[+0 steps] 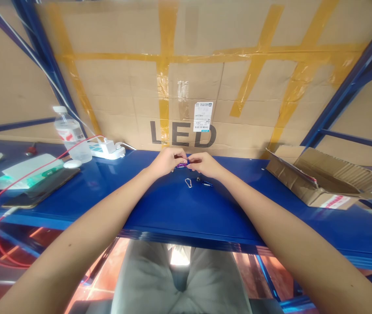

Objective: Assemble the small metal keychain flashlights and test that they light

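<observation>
Our left hand (168,161) is curled nearly closed, thumb and fingertips pinching a small, shiny purple piece (182,165). Our right hand (206,165) meets it from the right, thumb and forefinger drawn together at the piece's bluish right end; we cannot tell how firmly they grip. The purple piece sits between the two hands, toward the far side of the blue table (186,209), and the fingers hide much of it.

Just nearer to us lie a silver carabiner (189,182), a tiny metal piece (198,179) too small to make out, and, to its right, a slim blue clip (207,183).

Farther left we see a white power strip (117,152), a clear bottle (81,150) with a white cap, a white round object (72,164), and a dark phone (38,189) beside a white-and-green packet (30,170). A red cable (38,172) loops over the left side. An open cardboard box (303,183) stands at the right, and a taped cardboard panel (117,100) marked "LED" rises at the far edge.
</observation>
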`<state>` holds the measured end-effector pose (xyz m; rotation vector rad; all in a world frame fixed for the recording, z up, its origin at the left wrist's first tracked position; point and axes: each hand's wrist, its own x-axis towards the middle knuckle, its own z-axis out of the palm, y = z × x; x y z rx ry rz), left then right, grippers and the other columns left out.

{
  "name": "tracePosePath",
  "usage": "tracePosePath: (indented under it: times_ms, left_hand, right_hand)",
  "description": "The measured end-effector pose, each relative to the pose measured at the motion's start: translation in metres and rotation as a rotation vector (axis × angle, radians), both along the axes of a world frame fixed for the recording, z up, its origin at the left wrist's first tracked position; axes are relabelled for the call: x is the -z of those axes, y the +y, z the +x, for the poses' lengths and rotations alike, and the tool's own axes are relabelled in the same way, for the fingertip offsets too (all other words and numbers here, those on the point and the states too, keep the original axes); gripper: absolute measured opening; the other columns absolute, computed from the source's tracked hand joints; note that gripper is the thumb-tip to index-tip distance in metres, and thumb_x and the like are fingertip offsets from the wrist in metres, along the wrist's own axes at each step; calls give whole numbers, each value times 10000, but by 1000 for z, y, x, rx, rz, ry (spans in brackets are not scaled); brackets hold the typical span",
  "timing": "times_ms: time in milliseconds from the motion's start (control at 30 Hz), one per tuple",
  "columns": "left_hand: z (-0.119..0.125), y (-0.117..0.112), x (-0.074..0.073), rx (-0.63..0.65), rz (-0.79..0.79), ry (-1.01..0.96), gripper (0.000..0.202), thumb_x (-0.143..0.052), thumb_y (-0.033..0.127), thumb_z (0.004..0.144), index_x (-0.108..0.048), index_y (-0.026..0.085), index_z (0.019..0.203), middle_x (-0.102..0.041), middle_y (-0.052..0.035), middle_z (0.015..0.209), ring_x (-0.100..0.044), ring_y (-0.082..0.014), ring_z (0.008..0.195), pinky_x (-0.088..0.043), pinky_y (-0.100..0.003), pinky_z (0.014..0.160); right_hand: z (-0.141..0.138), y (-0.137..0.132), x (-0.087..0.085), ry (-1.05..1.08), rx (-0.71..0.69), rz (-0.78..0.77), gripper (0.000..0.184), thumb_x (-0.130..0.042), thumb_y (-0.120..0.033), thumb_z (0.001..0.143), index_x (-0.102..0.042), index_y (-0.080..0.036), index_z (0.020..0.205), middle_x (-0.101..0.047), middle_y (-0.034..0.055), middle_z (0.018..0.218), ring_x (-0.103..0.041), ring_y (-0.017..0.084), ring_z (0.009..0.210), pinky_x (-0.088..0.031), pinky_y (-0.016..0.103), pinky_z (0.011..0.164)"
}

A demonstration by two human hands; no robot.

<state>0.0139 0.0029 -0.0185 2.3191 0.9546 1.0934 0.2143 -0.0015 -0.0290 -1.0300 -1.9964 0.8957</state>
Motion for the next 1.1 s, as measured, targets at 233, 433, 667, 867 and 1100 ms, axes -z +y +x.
tracePosePath:
  times_ms: [233,433,667,867,1100]
  left_hand:
    - [1,1,1,38,48,-20,110,-687,259,832,-731,170,785,-739,-48,887,-666,-178,820,-523,-316,789]
    - [-4,5,-2,0,46,7,115,-645,219,834,-738,159,866,-745,-44,873,-663,-170,816,-521,-304,784]
    - [-24,13,-6,-29,78,310,178,-563,184,851,-731,175,908,-744,-28,856,-646,-161,751,-485,-282,701]
    - [-23,5,-12,-28,76,322,213,-534,189,846,-725,181,941,-736,-27,850,-641,-163,717,-476,-279,679]
    - [-30,12,-6,-42,-73,561,181,-635,201,752,-761,215,881,-743,-25,832,-626,-173,674,-441,-283,654]
  right_hand:
    - [3,0,-1,60,3,-46,233,-707,-295,689,-738,-147,867,-636,1,717,-496,118,594,-401,271,554]
    - [6,8,4,78,37,31,230,-705,-249,691,-767,-160,894,-649,-6,712,-546,131,628,-457,298,647]
    - [9,14,7,64,1,109,200,-698,-218,708,-781,-165,883,-682,24,820,-597,156,717,-483,325,732]
    - [8,16,11,9,43,129,190,-696,-225,748,-776,-174,912,-704,20,840,-586,142,704,-486,309,716]
    - [7,10,4,304,43,-264,142,-688,-271,851,-685,-140,908,-701,82,764,-661,172,707,-527,277,610]
